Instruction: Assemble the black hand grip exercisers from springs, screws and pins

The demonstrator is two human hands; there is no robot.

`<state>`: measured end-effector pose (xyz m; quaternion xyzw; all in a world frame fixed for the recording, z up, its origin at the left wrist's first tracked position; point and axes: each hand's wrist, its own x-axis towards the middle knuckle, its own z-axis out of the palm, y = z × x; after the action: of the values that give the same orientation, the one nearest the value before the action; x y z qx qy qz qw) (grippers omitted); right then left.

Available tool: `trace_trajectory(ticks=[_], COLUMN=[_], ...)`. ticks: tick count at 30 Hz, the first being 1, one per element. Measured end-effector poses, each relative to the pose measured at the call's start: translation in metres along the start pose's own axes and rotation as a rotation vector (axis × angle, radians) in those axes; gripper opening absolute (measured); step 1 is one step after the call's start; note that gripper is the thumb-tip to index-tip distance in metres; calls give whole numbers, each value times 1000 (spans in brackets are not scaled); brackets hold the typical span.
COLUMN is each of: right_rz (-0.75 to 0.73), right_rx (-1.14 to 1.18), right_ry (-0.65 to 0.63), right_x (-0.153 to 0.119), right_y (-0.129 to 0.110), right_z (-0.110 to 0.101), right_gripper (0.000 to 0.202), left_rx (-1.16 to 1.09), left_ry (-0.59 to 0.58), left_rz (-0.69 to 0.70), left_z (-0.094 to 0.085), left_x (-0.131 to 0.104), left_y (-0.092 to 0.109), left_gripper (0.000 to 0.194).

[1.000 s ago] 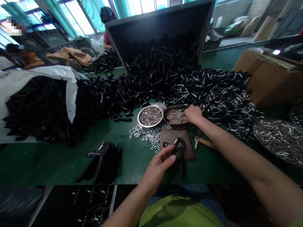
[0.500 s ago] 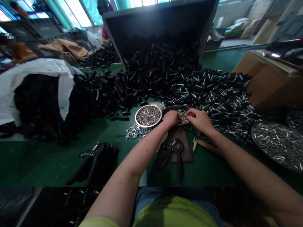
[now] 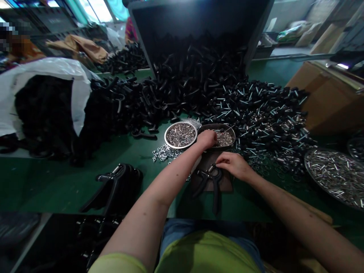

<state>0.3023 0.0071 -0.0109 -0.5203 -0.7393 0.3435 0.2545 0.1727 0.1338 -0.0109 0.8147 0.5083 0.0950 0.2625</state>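
Note:
My left hand (image 3: 209,139) is over the dark oval tray (image 3: 234,137) of small metal parts, its fingers curled down among them; what they hold is hidden. My right hand (image 3: 234,165) is pinched at the upper end of a black hand grip exerciser (image 3: 216,193); anything between the fingertips is too small to make out. The exerciser has two handles and a metal spring, and lies on a brown square plate (image 3: 226,185) on the green table. Left of the tray stands a round metal bowl (image 3: 196,138) of small parts, with loose nuts (image 3: 163,152) beside it.
More black grip exercisers (image 3: 119,185) stand bunched at left. Black handles (image 3: 176,89) spill from a large tipped bin (image 3: 199,22). Knobs with metal bolts (image 3: 256,110) are heaped at right, near a cardboard box (image 3: 327,94) and a wide pan (image 3: 308,167) of metal pins.
My right hand has moved from the oval tray down toward me, to the top of the grip exerciser. My left hand stays at the tray. The view has shifted slightly.

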Motion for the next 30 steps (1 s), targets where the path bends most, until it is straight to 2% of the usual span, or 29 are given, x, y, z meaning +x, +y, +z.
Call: trace_trajectory(ticks=[4, 7, 9, 14, 16, 21, 25, 27, 30], right_rz=[-14, -24, -29, 6, 26, 131, 181, 169, 125], right_rx=[-28, -53, -74, -172, -211, -257, -267, -273, -318], right_ry=[-16, -33, -39, -76, -92, -130, -182, -182, -85], right_x=[3, 4, 5, 7, 9, 21, 29, 23, -4], right_y=[-2, 0, 2, -5, -10, -17, -16, -16, -12], right_z=[0, 2, 3, 2, 1, 2, 3, 1, -9], right_gripper=[7, 7, 8, 9, 8, 4, 2, 12, 25], left_rx=[-163, -288, -404, -955, -1013, -918, -691, -587, -466], left_ry=[76, 120, 129, 146, 151, 82, 66, 82, 80], left_rz=[2, 0, -4, -93, -130, -142, 14, 78, 87], left_z=[-5, -12, -16, -21, -22, -15, 2, 13, 25], left_x=[-1, -12, -26, -76, -96, -137, -153, -157, -159], left_y=[-5, -10, -13, -27, -32, -33, -25, -22, -20], left_gripper=[14, 18, 22, 19, 20, 21, 11, 6, 4])
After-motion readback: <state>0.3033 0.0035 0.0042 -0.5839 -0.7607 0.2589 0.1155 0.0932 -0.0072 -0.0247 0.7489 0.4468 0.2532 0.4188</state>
